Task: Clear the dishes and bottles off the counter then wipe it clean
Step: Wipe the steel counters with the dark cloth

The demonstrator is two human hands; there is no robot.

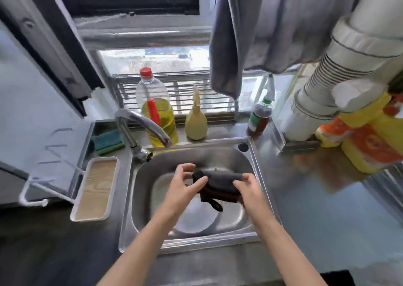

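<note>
My left hand (184,184) and right hand (250,190) hold a dark grey cloth (220,178) over the sink (141,189), each with fingers curled on one end of it; the tap (144,123) arches behind; an oil bottle (156,111), a pale squeeze bottle (195,121) and a dark sauce bottle (259,117) stand along the back ledge; the steel counter (316,198) lies to my right.

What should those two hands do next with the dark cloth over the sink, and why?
Probably twist the cloth to wring it out. The left hand and right hand each hold one end of it, rolled up, right over the sink, so drips would fall in the basin. No water shows at the faucet.
</note>
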